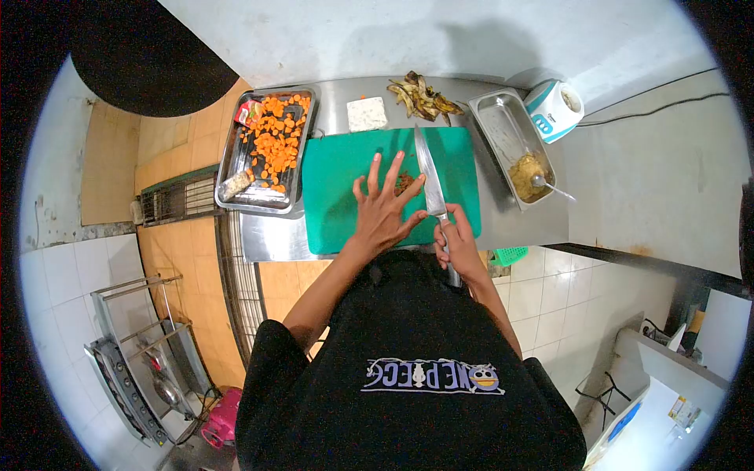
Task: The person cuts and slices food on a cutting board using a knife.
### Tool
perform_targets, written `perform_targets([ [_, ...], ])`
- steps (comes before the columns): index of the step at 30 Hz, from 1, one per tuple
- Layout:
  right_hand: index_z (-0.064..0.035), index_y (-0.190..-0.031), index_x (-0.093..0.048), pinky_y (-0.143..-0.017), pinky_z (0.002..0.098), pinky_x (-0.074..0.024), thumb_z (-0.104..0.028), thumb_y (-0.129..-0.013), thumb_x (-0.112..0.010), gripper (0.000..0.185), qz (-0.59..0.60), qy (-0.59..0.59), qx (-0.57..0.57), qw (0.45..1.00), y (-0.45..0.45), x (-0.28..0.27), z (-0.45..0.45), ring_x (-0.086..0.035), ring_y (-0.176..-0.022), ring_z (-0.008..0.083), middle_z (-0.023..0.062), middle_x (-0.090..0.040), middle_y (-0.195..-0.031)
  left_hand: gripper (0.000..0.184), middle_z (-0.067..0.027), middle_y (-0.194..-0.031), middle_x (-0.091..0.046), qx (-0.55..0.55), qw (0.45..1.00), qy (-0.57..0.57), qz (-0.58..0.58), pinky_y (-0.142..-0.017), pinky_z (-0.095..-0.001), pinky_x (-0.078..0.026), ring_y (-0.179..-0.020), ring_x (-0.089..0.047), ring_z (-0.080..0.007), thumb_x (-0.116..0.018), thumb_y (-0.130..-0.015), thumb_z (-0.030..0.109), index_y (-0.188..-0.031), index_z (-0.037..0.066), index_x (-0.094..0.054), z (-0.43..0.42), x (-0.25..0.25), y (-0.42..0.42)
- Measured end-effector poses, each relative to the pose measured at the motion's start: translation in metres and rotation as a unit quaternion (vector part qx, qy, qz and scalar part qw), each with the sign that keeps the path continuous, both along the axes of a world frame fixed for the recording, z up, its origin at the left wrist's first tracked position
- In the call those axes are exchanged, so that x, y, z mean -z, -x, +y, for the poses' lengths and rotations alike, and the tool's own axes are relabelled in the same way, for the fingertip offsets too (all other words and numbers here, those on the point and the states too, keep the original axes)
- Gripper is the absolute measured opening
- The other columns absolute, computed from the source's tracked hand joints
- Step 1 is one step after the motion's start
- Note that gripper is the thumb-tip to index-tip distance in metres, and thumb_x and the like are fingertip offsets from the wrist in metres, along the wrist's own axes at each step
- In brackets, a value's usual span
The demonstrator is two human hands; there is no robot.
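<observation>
A green cutting board (338, 165) lies on the steel table. My right hand (462, 239) grips the handle of a kitchen knife (430, 177), whose long blade points away from me over the board's right part. My left hand (381, 200) is spread palm down over the middle of the board, fingers apart and holding nothing. A small pile of brown chopped food (404, 183) shows between its fingers, partly hidden; I cannot tell what food it is. Beyond the board's far edge sit a pale white speckled block (367, 114) and a heap of brownish peels (424, 98).
To the left stands a metal tray (222, 177) with orange carrot pieces (276, 141), a red packet (250, 114) and a wrapped pale roll (236, 185). At right, a steel pan (496, 118) holds yellowish mash (528, 174) and a spoon (554, 188), beside a white-and-teal appliance (554, 111).
</observation>
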State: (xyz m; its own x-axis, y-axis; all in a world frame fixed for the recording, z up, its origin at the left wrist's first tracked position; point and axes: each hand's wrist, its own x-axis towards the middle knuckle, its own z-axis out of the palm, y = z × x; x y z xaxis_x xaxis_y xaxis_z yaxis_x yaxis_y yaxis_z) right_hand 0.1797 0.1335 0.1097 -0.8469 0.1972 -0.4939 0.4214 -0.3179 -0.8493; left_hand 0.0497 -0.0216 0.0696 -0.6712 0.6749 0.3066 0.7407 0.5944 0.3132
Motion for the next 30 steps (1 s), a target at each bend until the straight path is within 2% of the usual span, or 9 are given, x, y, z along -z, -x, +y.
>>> perform_targets([
  [4, -0.0116, -0.137, -0.04, -0.038, 0.0257, -0.0374, -0.022, -0.111, -0.041, 0.028, -0.003, -0.01, -0.007, 1.0, 0.001, -0.006, 0.002, -0.04, -0.047, 0.0082, 0.0009, -0.043, -0.075, 0.068, -0.0115, -0.174, -0.023, -0.005, 1.0, -0.001, -0.006, -0.111, -0.0645, -0.021, -0.156, -0.016, -0.0436, -0.038, -0.098, 0.078, -0.149, 0.039, -0.058, 0.003, -0.001, 0.001],
  [6, -0.0101, -0.136, -0.04, -0.037, 0.0259, -0.0378, -0.02, -0.111, -0.04, 0.027, -0.015, -0.016, -0.015, 1.0, 0.002, -0.008, 0.004, -0.039, -0.046, 0.0079, 0.0006, -0.042, -0.074, 0.064, -0.0112, -0.173, -0.024, -0.001, 0.999, -0.034, -0.019, -0.109, -0.0658, -0.023, -0.157, -0.016, -0.0415, -0.047, -0.098, 0.073, -0.144, 0.033, -0.063, 0.005, -0.005, 0.003],
  [9, -0.009, -0.135, -0.04, -0.037, 0.0258, -0.038, -0.018, -0.111, -0.039, 0.026, -0.008, -0.019, -0.022, 1.0, 0.001, -0.011, 0.004, -0.039, -0.046, 0.0077, 0.0002, -0.042, -0.073, 0.064, -0.0121, -0.173, -0.025, 0.001, 0.999, -0.041, -0.02, -0.107, -0.0674, -0.024, -0.157, -0.017, -0.0431, -0.049, -0.097, 0.073, -0.143, 0.031, -0.065, 0.006, -0.005, 0.006],
  [13, -0.0115, -0.136, -0.039, -0.037, 0.0269, -0.0388, -0.018, -0.11, -0.041, 0.027, -0.011, -0.025, -0.033, 0.999, -0.003, -0.006, 0.007, -0.043, -0.047, 0.0084, 0.0001, -0.045, -0.074, 0.069, -0.0129, -0.174, -0.021, -0.006, 0.999, -0.003, -0.045, -0.108, -0.0684, -0.023, -0.157, -0.016, -0.0455, -0.038, -0.098, 0.078, -0.148, 0.035, -0.061, 0.008, -0.004, 0.01],
  [24, -0.0107, -0.135, -0.037, -0.037, 0.0274, -0.0393, -0.018, -0.11, -0.041, 0.026, -0.006, -0.021, -0.046, 0.999, -0.007, -0.009, 0.011, -0.043, -0.047, 0.0084, 0.0009, -0.045, -0.074, 0.059, -0.0129, -0.174, -0.022, -0.02, 0.999, -0.041, -0.017, -0.106, -0.0701, -0.027, -0.156, -0.018, -0.0463, -0.05, -0.099, 0.067, -0.143, 0.032, -0.065, 0.017, 0.005, 0.03],
  [30, -0.0099, -0.137, -0.036, -0.037, 0.0273, -0.0389, -0.018, -0.11, -0.041, 0.028, -0.012, -0.048, -0.047, 0.998, -0.013, -0.006, 0.012, -0.044, -0.048, 0.0085, 0.0014, -0.046, -0.074, 0.058, -0.0127, -0.174, -0.022, -0.017, 0.998, -0.059, -0.034, -0.107, -0.0711, -0.024, -0.157, -0.016, -0.0454, -0.05, -0.099, 0.066, -0.143, 0.03, -0.066, 0.023, 0.005, 0.036],
])
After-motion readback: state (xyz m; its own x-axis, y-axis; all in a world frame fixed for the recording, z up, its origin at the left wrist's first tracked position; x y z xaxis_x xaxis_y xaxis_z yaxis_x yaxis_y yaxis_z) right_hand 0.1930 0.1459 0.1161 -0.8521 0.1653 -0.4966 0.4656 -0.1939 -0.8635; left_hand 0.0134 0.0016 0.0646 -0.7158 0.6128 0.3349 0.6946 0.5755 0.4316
